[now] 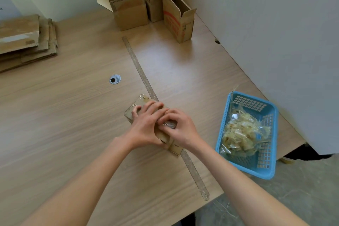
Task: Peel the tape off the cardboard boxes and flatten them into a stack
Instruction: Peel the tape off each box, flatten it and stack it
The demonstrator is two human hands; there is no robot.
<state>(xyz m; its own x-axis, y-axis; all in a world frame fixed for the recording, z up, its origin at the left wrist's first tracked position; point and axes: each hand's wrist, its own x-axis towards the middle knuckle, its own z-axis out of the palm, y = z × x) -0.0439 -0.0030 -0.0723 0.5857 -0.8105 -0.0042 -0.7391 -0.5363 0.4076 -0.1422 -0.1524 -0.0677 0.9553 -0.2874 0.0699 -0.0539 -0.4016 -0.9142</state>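
Observation:
A small cardboard box (175,149) lies on the wooden table (73,115) near the front middle, wrapped in clear tape (134,105). My left hand (146,124) lies across its top with fingers curled over the far end. My right hand (180,127) sits beside it, its fingertips pinching the shiny tape (169,124) on the box's top. Most of the box is hidden under both hands. A stack of flattened cardboard (23,40) rests at the far left. Three open boxes (128,3) stand upright at the back.
A blue plastic basket (267,169) holding crumpled peeled tape (242,132) sits at the table's right edge. A long tape strip (143,75) runs along the table seam. A round cable grommet (115,79) is left of centre. A grey partition (275,42) bounds the right side.

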